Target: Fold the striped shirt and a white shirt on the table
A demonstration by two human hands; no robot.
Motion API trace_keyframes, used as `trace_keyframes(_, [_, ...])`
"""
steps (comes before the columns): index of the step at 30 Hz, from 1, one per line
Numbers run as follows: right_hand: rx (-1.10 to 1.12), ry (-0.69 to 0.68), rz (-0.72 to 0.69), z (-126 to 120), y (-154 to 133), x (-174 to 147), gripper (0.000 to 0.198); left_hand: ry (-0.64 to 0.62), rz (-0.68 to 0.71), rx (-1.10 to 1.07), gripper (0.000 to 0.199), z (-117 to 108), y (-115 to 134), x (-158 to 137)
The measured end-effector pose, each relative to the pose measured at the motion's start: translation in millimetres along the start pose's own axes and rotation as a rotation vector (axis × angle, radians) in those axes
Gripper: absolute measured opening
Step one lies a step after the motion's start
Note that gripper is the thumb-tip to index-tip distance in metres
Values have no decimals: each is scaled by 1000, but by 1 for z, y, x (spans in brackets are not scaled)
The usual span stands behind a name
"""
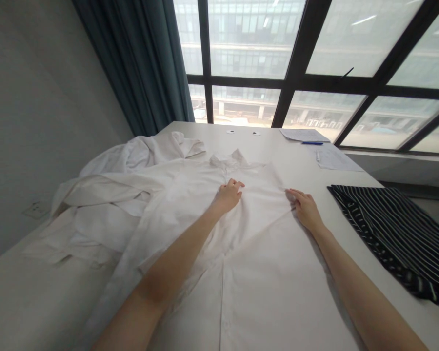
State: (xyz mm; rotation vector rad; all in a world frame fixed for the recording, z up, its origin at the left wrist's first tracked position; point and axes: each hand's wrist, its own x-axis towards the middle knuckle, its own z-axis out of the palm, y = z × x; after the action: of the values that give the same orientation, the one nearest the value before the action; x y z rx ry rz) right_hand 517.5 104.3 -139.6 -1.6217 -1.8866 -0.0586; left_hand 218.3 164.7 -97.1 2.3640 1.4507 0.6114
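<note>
A white button-front shirt (263,282) lies spread out before me, its collar (229,158) pointing toward the window. On the upper front, close to the button line, my left hand (231,195) rests with bent fingers slightly apart, touching the cloth. My right hand (306,208) is at the shirt's right side edge, fingers stretched out over the fabric. A crease runs from near its thumb toward the middle of the shirt. The undersides of both hands are hidden.
More white garments (131,156) lie heaped at the left. A black striped cloth (398,229) lies folded on the right of the white table (205,131). Papers (336,158) and a blue pen (312,143) are at the far right, below the window.
</note>
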Motion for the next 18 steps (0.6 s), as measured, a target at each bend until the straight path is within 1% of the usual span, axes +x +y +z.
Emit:
trace_keyframes(2, [4,15,11,0,-1,0,50,-54,18,3,34,-10,-5,-7])
trace_keyframes(4, [7,31,22,-1,-1,0,48,-98,35,-6,39,-22,-13,-21])
trace_keyframes(6, [11,39,24,-1,-1,-1,45,-131,45,-18,45,-36,-21,-42])
trace_keyframes(8, [15,41,21,-1,-1,-1,43,-157,31,-17,49,-50,-29,-70])
trace_keyframes(11, [20,42,22,-1,-1,0,41,-207,-39,8,51,-72,-33,-118])
trace_keyframes(14, [28,46,25,-1,-1,0,41,-200,-94,-70,47,-96,-31,-156])
trace_keyframes(16, [33,48,25,-2,-2,-1,42,-179,-155,-164,45,-110,-32,-171])
trace_keyframes(18, [37,49,22,-2,-2,-1,41,-194,-215,-227,43,-120,-36,-178])
